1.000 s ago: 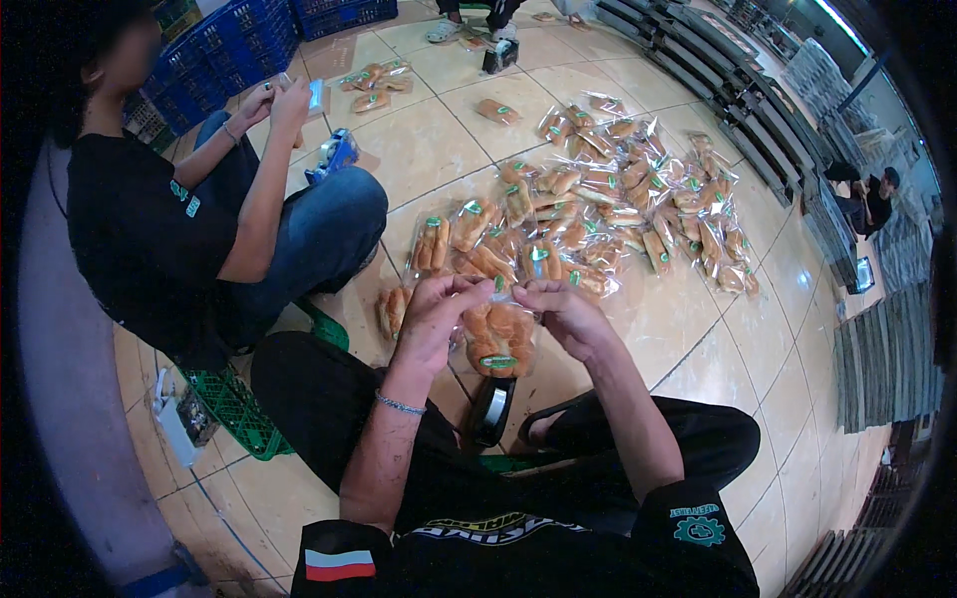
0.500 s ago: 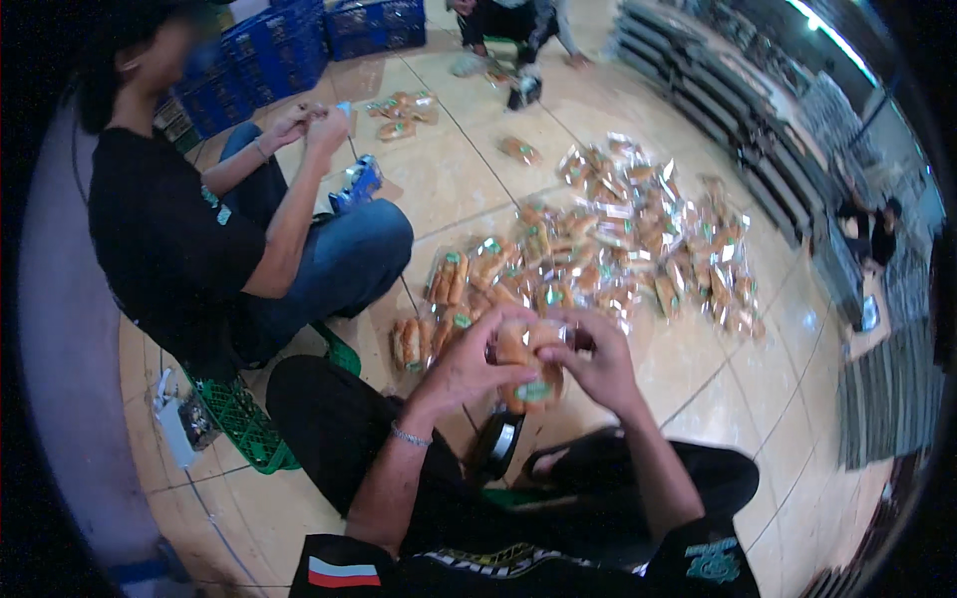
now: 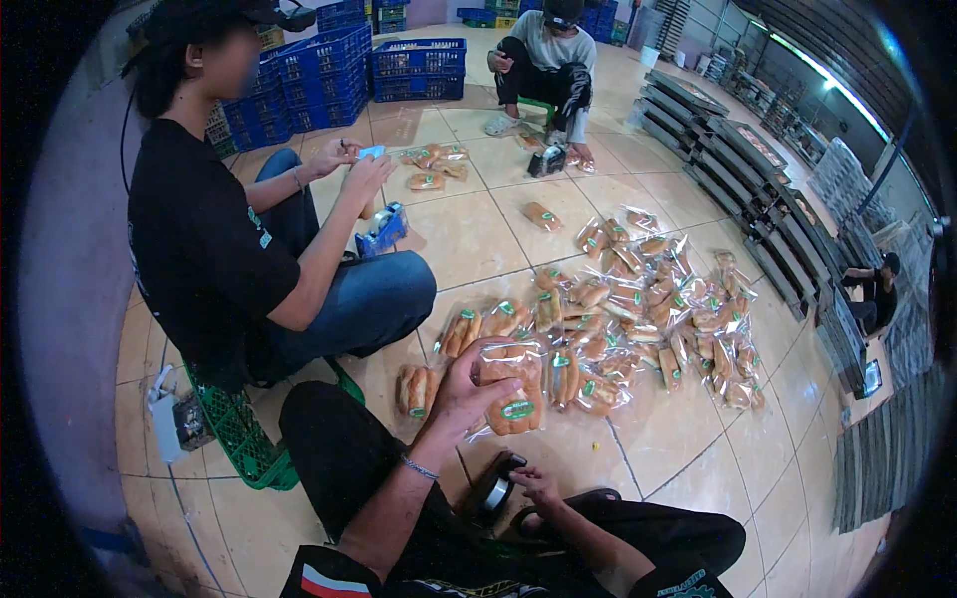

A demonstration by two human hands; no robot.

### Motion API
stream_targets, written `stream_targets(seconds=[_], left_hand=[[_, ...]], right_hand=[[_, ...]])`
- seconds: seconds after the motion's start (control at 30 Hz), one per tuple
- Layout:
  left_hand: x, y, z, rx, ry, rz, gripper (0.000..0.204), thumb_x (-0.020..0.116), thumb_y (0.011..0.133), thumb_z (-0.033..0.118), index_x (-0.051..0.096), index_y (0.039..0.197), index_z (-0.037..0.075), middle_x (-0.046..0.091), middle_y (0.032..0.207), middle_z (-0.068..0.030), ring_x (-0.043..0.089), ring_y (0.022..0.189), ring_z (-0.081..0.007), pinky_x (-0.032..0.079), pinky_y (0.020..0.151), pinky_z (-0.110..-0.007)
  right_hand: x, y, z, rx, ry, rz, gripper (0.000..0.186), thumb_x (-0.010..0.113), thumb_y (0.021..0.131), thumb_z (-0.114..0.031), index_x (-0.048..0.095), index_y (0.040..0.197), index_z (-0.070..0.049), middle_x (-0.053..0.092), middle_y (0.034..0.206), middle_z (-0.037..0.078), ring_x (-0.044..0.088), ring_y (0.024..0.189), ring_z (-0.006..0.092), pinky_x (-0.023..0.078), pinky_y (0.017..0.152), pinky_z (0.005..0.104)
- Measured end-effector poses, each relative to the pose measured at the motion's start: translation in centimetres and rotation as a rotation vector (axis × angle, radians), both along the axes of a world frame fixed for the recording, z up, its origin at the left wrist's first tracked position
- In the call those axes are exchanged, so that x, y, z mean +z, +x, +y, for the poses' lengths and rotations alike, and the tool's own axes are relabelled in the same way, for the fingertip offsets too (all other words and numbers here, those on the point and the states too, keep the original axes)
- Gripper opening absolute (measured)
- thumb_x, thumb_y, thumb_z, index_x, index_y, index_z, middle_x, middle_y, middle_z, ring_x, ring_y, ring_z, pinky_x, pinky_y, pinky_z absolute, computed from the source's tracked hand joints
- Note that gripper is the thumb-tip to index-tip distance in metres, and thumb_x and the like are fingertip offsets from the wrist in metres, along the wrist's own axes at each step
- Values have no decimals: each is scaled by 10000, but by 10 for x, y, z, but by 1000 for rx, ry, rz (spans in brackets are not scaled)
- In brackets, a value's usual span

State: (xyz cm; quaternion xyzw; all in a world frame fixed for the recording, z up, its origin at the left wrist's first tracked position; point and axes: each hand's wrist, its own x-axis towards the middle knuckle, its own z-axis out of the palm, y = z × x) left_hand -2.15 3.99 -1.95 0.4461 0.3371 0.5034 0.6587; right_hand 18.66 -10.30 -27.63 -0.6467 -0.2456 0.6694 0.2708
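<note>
In my left hand [image 3: 461, 394] is a clear-bagged bread pack [image 3: 514, 404] with a green oval sticker, gripped between thumb and fingers and held up over the floor. My right hand [image 3: 538, 486] is lower, beside my crossed legs, with its fingers drawn together at the tip of a black tape dispenser [image 3: 490, 493]. Whatever those fingers pinch is too small to make out. Just beyond the held pack, a broad pile of similar bagged breads [image 3: 638, 314] covers the tiles. One more bread pack [image 3: 417, 391] lies left of my left wrist.
A co-worker [image 3: 214, 249] sits close on my left, hands raised, near a blue tape dispenser [image 3: 382, 229]. Another person [image 3: 546, 60] sits across the floor. Blue crates [image 3: 419, 70] stand behind; stacked dark trays [image 3: 768, 219] line the right. A green crate [image 3: 239, 429] is at my left.
My right hand has left the bread pack and dropped to the black tape dispenser. My left hand keeps the pack, now alone. The view has tilted up, showing more of the far room.
</note>
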Motion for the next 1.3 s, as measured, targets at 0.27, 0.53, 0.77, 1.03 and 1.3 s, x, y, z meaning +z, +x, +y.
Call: stream_targets(seconds=[0.27, 0.53, 0.77, 1.03, 1.3], left_hand=[[-6, -5, 0, 51, 24, 76, 547, 742, 799, -12, 535, 1302, 49, 619, 1229, -87, 605, 1132, -169, 511, 961, -311], [-4, 2, 2, 48, -32, 75, 563, 733, 777, -31, 538, 1297, 63, 623, 1195, -77, 609, 1113, -164, 507, 960, -315], [-12, 1, -4, 50, -7, 89, 560, 724, 778, -44, 532, 1298, 35, 628, 1206, -81, 614, 1108, -164, 503, 966, -315], [-16, -6, 9, -26, -42, 224, 567, 727, 784, -32, 531, 1313, 24, 646, 1176, -77, 627, 1084, -165, 513, 943, -312], [18, 7, -8, -381, -49, 169, 602, 727, 794, -35, 506, 1351, 27, 625, 1195, -64, 611, 1087, -141, 499, 960, -308]], right_hand=[[41, -27, 7, 319, 851, -768, 251, 821, 759, -255, 712, 927, -103, 630, 1049, 134, 628, 985, 339, 506, 871, 442], [6, 2, 66, -143, 389, -501, 212, 743, 873, -156, 613, 878, 11, 692, 790, 107, 646, 639, 178, 527, 597, 307], [0, 6, 89, 81, 583, -547, 203, 772, 846, -158, 647, 889, -4, 690, 798, 91, 640, 761, 155, 511, 705, 325], [240, 19, 132, -19, 848, 70, 197, 806, 792, -62, 626, 869, -81, 636, 818, -25, 564, 747, 64, 465, 694, 235], [275, 4, 123, 59, 1047, -88, 289, 815, 790, -83, 641, 1020, -75, 653, 892, -24, 579, 815, 63, 437, 725, 210]])
